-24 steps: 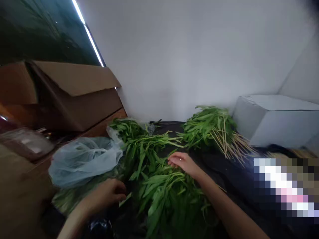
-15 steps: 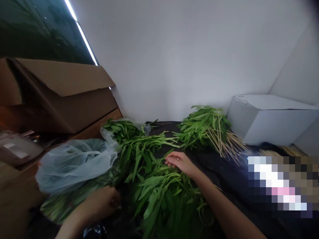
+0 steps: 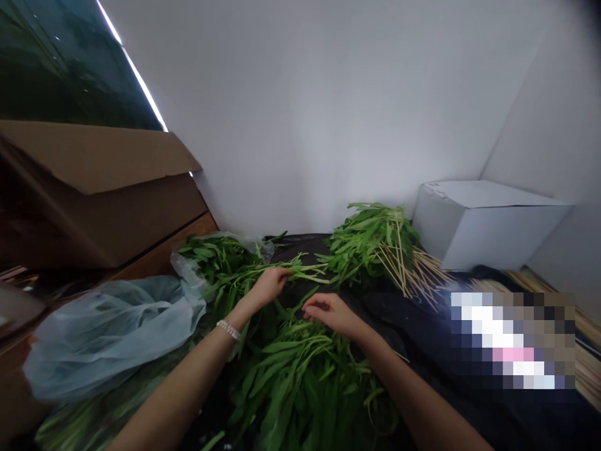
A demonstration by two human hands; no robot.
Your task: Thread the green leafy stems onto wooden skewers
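My left hand (image 3: 271, 283), with a white bracelet at its wrist, reaches forward. Its fingers are closed on the stems of a loose bunch of water spinach (image 3: 307, 269) in the middle. Closer to me, my right hand (image 3: 328, 311) hovers at the top of a larger heap of water spinach (image 3: 300, 382). Its fingers are curled in towards the thumb; whatever lies between them, if anything, is too small to make out. Behind my left forearm more leafy greens (image 3: 220, 252) lie partly in a clear plastic bag.
A sheaf of greens with pale thin sticks (image 3: 413, 269) lies at back right beside a white box (image 3: 498, 225). At left are a translucent plastic bag (image 3: 113, 332) and a cardboard box (image 3: 117, 219). Dark sheeting (image 3: 389, 313) covers the surface. A blurred-out patch hides part at right.
My left hand has moved forward and right, from beside the near heap to the stems in the middle. My right hand stays almost in place. The view has shifted slightly right.
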